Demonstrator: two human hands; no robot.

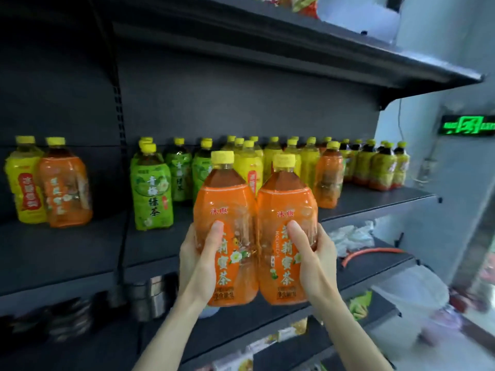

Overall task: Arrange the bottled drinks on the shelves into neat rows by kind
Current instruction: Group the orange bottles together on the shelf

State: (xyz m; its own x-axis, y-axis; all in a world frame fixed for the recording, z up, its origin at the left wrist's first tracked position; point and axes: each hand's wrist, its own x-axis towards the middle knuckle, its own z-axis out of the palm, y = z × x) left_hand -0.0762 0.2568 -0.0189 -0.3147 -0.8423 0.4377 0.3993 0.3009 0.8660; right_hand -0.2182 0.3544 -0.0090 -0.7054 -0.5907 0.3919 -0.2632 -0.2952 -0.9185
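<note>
The left hand [199, 261] grips the left orange bottle [223, 199], and the right hand [317, 261] grips the right orange bottle [286, 202]. The two touch, upright in the air, before the middle of the front edge of the shelf [80, 250]. Green bottles [152, 194] and yellow bottles [308, 167] stand farther back on it.

Dark metal shelving [241, 103], pale wall [442, 36], glowing green sign [467, 125], perhaps exit
</note>
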